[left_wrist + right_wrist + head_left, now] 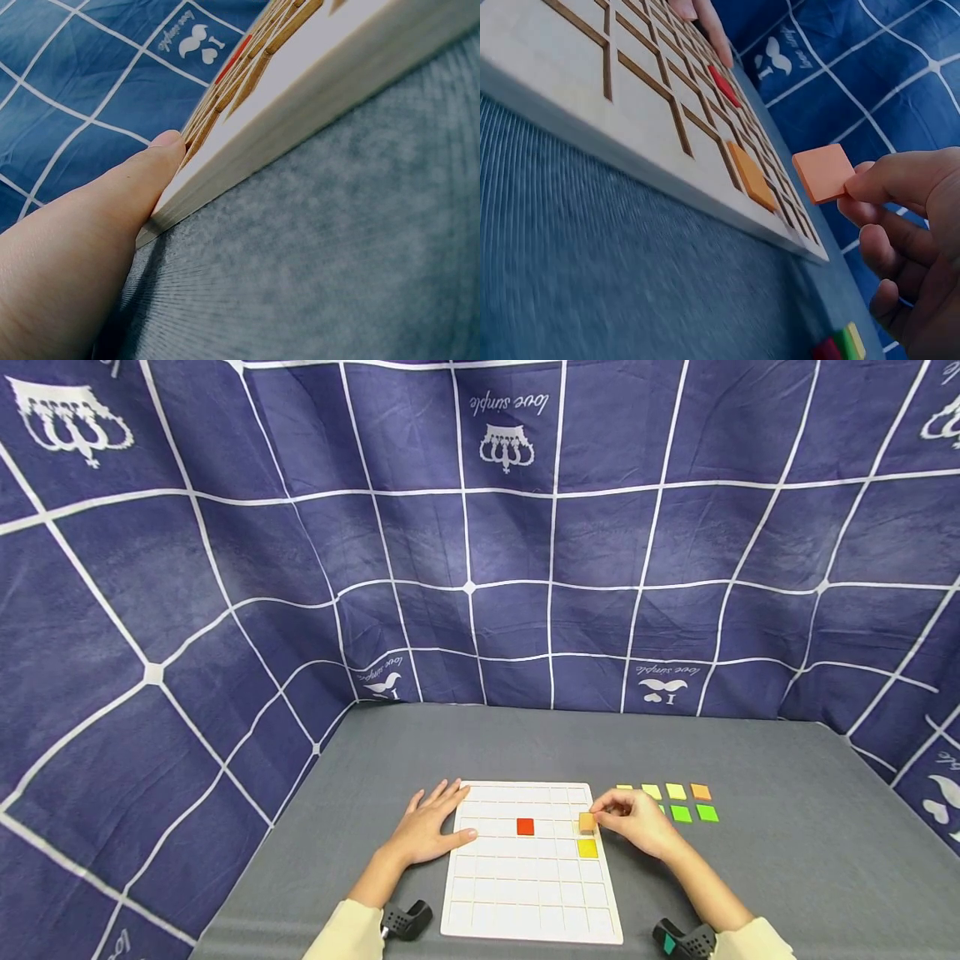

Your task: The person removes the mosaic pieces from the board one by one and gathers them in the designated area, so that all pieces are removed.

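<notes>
A white board (506,893) with a grid of shallow square recesses lies on the grey table. My left hand (426,828) rests at its left edge with fingers spread; in the left wrist view the thumb (142,176) touches the board's side. Between thumb and finger, my right hand (637,820) pinches an orange square tile (823,172), held above the board's right side. A yellow tile (587,848) sits in the grid just nearer than the held tile. Further left on the board is a red tile (525,827).
Right of the board, loose tiles lie in two rows, among them a pale yellow tile (676,792), an orange tile (701,792) and a green tile (707,812). My right hand partly hides some. A blue patterned cloth (510,543) hangs behind the table.
</notes>
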A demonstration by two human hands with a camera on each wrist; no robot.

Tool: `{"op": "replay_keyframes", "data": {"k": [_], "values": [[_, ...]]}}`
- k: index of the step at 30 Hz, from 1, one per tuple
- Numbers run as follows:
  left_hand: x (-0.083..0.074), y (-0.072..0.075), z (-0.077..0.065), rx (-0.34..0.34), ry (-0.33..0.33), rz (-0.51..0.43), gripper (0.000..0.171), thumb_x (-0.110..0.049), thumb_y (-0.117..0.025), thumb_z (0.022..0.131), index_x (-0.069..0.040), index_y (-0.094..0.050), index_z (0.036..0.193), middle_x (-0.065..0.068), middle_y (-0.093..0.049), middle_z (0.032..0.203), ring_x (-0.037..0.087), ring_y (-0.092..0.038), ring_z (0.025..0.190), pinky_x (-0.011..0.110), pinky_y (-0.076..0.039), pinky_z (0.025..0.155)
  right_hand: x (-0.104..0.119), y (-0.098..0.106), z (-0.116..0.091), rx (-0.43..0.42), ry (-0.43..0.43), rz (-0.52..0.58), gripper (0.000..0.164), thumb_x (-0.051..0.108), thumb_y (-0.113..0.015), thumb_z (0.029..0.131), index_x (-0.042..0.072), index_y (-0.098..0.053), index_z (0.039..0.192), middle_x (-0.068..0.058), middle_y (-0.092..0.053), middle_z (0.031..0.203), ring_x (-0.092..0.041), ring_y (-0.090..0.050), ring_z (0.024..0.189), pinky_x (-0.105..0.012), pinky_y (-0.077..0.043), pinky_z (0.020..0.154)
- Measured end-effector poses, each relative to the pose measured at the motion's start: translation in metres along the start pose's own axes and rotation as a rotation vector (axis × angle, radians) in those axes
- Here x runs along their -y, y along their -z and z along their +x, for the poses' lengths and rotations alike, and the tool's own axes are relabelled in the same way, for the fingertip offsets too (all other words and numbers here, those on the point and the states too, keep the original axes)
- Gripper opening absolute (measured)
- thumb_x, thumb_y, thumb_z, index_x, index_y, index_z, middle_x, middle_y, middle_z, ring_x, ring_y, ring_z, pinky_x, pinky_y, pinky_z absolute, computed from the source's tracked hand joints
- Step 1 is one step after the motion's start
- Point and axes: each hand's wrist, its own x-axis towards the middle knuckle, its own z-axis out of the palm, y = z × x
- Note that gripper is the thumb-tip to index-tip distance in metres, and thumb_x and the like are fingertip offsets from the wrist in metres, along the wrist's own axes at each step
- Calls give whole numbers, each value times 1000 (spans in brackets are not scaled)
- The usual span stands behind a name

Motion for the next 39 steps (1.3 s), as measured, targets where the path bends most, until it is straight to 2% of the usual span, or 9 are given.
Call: {"op": "replay_keyframes", "data": {"k": [5, 14, 20, 27, 39], "values": [[0, 0, 1, 3, -7, 5, 78, -61, -55, 89, -16, -39, 151, 8, -32, 156, 30, -24, 145, 63, -10, 111, -1, 13, -7, -26, -32, -24, 3, 4, -72, 85, 3, -72, 88, 3, -62, 73, -5, -48, 56, -23, -40, 47], [0, 1, 2, 1, -10, -3, 79, -61, -56, 89, -16, -39, 151, 8, -32, 156, 30, -24, 145, 63, -10, 111, -5, 37, -22, -98, -42, -55, 6, 1, -72, 84, 4, -73, 89, 2, -63, 73, -6, -46, 55, -23, -38, 44], [0, 1, 0, 8, -8, 2, 79, -61, -57, 88, -15, -39, 151, 8, -32, 156, 30, -24, 145, 62, -11, 111, -11, 50, -32, -123, -56, -86, 6, 0, -71, 84, 5, -72, 86, 7, -62, 71, -5, -48, 56, -23, -37, 46], [2, -2, 0, -3, -10, -2, 80, -60, -57, 88, -15, -39, 151, 8, -33, 156, 31, -25, 144, 62, -11, 110, -18, 61, -41, -173, -21, -125, 7, -1, -73, 81, 5, -71, 83, 9, -62, 70, -4, -46, 54, -24, -37, 45], [2, -1, -1, -11, -6, -14, 79, -61, -57, 88, -15, -41, 150, 8, -34, 156, 31, -25, 144, 62, -10, 111, -24, 79, -51, -194, -119, -140, 7, -3, -72, 83, 3, -71, 88, 6, -63, 72, -6, -48, 55, -24, -40, 48]]}}
